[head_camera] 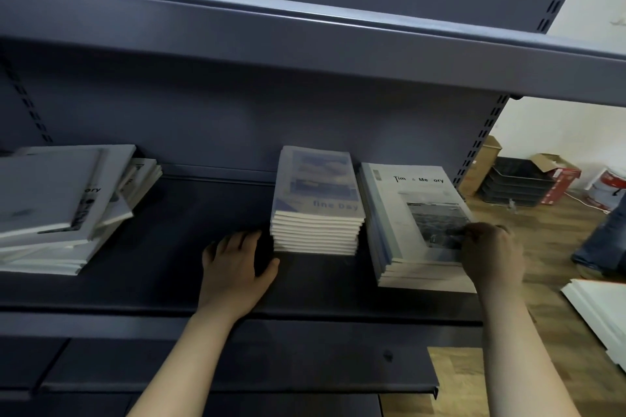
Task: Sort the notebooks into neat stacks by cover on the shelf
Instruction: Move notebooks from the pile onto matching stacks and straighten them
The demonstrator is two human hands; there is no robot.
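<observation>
Three piles of notebooks lie on the dark shelf (189, 213). In the middle stands a neat stack with blue "fine Day" covers (316, 203). To its right sits a stack with white "Time & Memory" covers (406, 213), fanned slightly at its front. At the far left is a jumbled pile of mixed notebooks (57, 210), lying askew. My left hand (233, 264) lies flat on the shelf, fingers straight, its thumb by the blue stack's front left corner. My right hand (491, 257) grips the front right corner of the "Time & Memory" stack, fingers curled over the top cover.
An upper shelf (305, 41) overhangs close above. A lower shelf edge (237, 386) juts out below. To the right on the wood floor are black stacked trays (518, 183), cardboard boxes (559, 179), white boards (599, 311) and a person's jeans leg (606, 240).
</observation>
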